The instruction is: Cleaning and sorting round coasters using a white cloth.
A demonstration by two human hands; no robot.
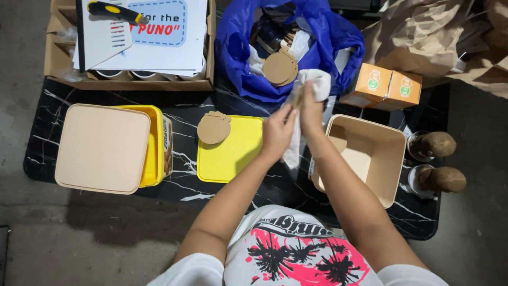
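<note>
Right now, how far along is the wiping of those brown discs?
One brown disc already lies on the yellow lid, apparently finished. In hand: the left hand and right hand hold a small thin piece in a white cloth; what it is I cannot tell. Left: another disc sits in the blue bag. The beige tub stands empty.

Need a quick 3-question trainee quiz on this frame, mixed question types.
1. True or false: both hands grip the white cloth.
2. Where does the loose brown disc lie? A) inside the beige tub B) on the yellow lid C) on the orange cartons
3. Fill in: the beige lid sits on a ___ container.

Key: 1 true: left hand and right hand both hold it. 2 B. 3 yellow.
</note>
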